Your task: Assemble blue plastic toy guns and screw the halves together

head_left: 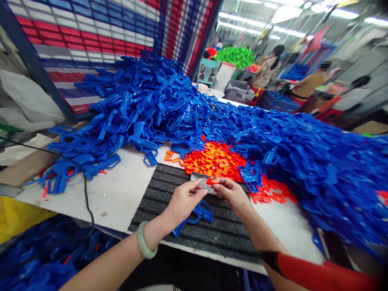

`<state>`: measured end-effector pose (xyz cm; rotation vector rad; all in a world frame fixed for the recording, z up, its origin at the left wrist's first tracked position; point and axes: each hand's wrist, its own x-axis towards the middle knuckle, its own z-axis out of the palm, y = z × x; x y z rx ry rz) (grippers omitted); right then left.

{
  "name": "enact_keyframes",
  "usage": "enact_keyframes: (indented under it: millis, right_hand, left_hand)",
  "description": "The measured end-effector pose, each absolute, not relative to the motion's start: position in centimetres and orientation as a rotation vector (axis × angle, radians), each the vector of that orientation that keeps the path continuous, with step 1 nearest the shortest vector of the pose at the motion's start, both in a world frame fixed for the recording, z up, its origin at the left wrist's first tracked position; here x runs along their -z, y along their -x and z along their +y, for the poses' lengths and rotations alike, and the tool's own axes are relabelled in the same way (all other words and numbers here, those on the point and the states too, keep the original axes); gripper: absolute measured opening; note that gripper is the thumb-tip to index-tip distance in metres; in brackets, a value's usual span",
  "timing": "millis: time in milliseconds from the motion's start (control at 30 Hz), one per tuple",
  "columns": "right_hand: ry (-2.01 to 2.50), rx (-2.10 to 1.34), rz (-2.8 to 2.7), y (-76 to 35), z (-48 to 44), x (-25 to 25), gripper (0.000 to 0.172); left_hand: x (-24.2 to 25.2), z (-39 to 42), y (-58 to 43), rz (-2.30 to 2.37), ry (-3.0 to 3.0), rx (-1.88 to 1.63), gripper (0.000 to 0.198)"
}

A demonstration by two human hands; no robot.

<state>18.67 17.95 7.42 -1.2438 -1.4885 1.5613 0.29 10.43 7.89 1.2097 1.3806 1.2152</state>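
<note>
My right hand (232,194) pinches a small orange piece (211,181) over a shallow metal tray (194,174) that contains small silvery parts. Just left of it, my left hand (186,199) has thumb and fingertips drawn close together at the tray's edge; whatever may be between them is too small to make out. A blue plastic toy gun part (205,211) lies on the dark ribbed mat (157,190), partly under my left hand. Behind the tray rises a heap of orange pieces (215,157).
Large piles of blue gun parts (169,97) cover the back and right of the white table (121,190). A black cable (86,194) crosses the left side. More orange pieces (273,190) lie right of the mat. Several people are in the background.
</note>
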Motion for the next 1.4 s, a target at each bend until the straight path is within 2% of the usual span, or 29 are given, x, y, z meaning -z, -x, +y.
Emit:
enact_keyframes:
  millis: [67,133,333,600,733,800,900,1400]
  right_hand:
    - [1.232,-1.679,-1.483,-18.4,16.8,-7.2,0.036]
    - [1.258,-1.651,-1.568,-18.4,16.0,-7.2,0.036]
    - [1.043,-0.955,-2.036,-18.6,13.7,-8.1,0.022]
    - [0.873,-0.829,-2.449,-18.8,9.5,-6.1,0.022]
    - [0.985,-0.712,-2.426,-18.3,8.4,-4.9,0.019]
    - [1.069,-0.649,-2.361,-18.0,8.4,-4.4,0.017]
    - [1.167,-0.613,-2.274,-17.4,8.6,-3.7,0.016]
    - [1.247,-0.707,-2.211,-16.8,9.1,-3.2,0.014]
  left_hand:
    - [-8.0,11.0,-0.8,1.271,-1.142,-1.218,0.035]
    - [-8.0,11.1,-0.8,1.206,-1.120,-1.215,0.027]
    - [-8.1,9.3,1.1,1.167,-1.186,-0.969,0.026]
    - [-6.5,5.2,2.0,1.142,-1.053,-0.737,0.017]
    - [-6.4,4.6,2.0,1.271,-1.326,-0.697,0.011]
    - [-6.3,4.7,2.2,1.335,-1.630,-0.728,0.017]
    - [-5.6,5.2,2.6,1.336,-2.039,-0.738,0.028]
    - [-4.7,6.2,3.5,1.320,-2.496,-0.668,0.018]
